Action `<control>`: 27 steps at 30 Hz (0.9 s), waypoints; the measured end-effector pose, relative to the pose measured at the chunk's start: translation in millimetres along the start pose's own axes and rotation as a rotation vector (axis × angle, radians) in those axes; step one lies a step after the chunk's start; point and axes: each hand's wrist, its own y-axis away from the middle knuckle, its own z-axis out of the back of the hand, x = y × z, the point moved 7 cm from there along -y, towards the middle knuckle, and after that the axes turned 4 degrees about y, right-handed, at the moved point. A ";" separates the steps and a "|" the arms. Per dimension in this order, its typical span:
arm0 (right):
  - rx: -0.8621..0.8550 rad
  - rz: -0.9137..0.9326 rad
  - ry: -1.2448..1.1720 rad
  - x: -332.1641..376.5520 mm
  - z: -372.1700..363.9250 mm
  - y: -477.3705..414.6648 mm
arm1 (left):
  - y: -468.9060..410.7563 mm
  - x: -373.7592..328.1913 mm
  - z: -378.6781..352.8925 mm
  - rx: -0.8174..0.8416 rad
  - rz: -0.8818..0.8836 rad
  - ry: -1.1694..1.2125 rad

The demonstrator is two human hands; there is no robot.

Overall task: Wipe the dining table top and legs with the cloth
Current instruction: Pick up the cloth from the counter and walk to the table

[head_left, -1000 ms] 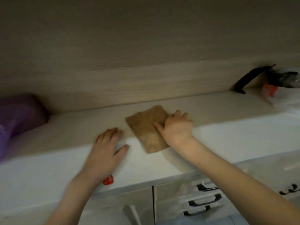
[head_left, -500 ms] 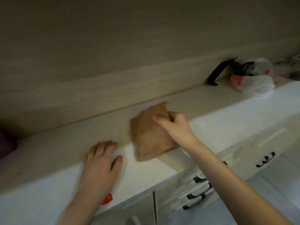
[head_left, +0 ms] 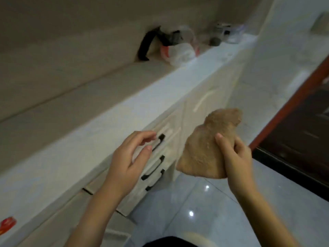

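Head view | right hand [head_left: 236,157] grips bunched cloth [head_left: 204,148] in the air, off the tabletop [head_left: 106,122], likely to refold | left hand [head_left: 128,161] empty, fingers half-curled, beside cloth, probably ready to help

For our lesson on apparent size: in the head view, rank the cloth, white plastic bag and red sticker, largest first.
1. cloth, though nearness to the camera enlarges it
2. white plastic bag
3. red sticker, partly cut off

Single head view, down and forward, close over somewhat blurred counter [head_left: 99,125].
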 end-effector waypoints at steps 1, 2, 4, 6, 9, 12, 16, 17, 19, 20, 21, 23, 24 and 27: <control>-0.053 -0.049 0.023 -20.4 26.9 4.9 | -2.1 10.8 -28.0 0.059 0.040 0.039; -0.104 -0.104 0.053 -43.8 53.7 11.7 | -1.3 26.7 -57.1 0.116 0.099 0.072; -0.187 -0.196 0.125 -93.6 102.5 30.6 | 9.6 66.1 -114.7 0.223 0.244 0.111; -0.295 -0.312 0.172 -146.3 151.2 56.4 | 30.1 102.2 -167.2 0.313 0.374 0.119; -0.418 -0.494 0.164 -211.2 213.3 99.4 | 63.1 132.1 -229.9 0.412 0.516 0.127; -0.515 -0.609 0.149 -244.7 264.1 130.4 | 81.6 144.3 -274.4 0.509 0.585 0.080; -0.650 -0.655 0.131 -260.9 319.0 145.7 | 73.8 150.0 -324.7 0.662 0.588 -0.014; -0.678 -0.668 0.112 -265.8 331.2 146.1 | 67.8 152.7 -338.9 0.691 0.580 -0.038; -0.730 -0.681 0.065 -274.5 353.0 143.6 | 54.9 160.2 -369.3 0.770 0.567 -0.091; -0.754 -0.689 0.049 -279.1 364.3 141.7 | 48.7 164.0 -386.3 0.809 0.575 -0.115; -0.791 -0.697 0.032 -289.5 382.1 140.4 | 39.8 168.2 -413.0 0.853 0.570 -0.135; -0.836 -0.729 0.021 -301.9 400.8 137.8 | 26.6 171.5 -448.1 0.917 0.569 -0.182; -0.875 -0.756 0.027 -310.6 414.3 139.1 | 17.5 170.4 -472.8 0.953 0.556 -0.194; -1.063 -0.830 0.018 -332.4 461.7 152.9 | -13.7 151.1 -562.2 1.046 0.527 -0.200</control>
